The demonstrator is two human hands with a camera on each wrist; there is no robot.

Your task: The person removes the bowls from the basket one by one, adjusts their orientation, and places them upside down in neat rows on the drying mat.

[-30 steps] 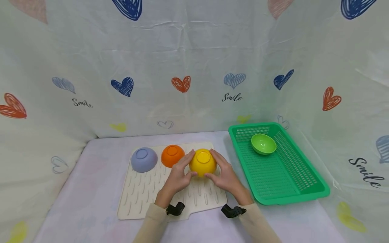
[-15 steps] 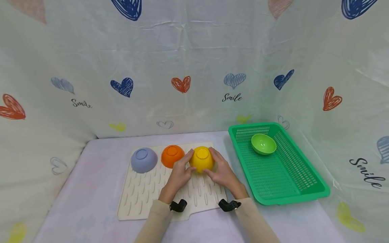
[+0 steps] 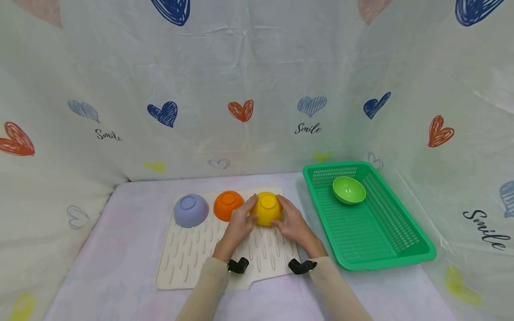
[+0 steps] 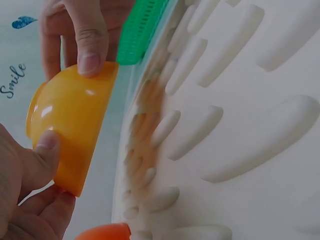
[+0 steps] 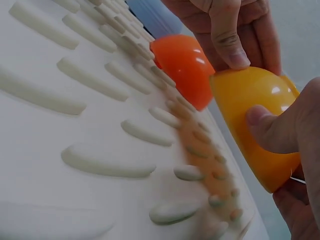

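Observation:
A yellow bowl [image 3: 267, 213] is upside down between my two hands, over the far right part of a cream ridged drying mat [image 3: 192, 258]. My left hand [image 3: 238, 228] grips its left side, thumb on the near wall. On the other side my right hand [image 3: 296, 226] holds it the same way. Both wrist views show the bowl's rim raised off the mat, with an orange reflection below. An orange bowl [image 3: 227, 206] sits inverted just left of the yellow one. Farther left lies a lavender bowl [image 3: 190, 211], also inverted.
A green plastic basket [image 3: 395, 256] with slotted sides stands on the right of the table. Inside, near its far end, a light green bowl [image 3: 348, 191] sits upright. A heart-printed curtain [image 3: 273, 151] rises behind the table's back edge.
Both hands have carried the yellow bowl slightly away from me, toward the far edge of the mat. The other bowls and the basket have stayed put.

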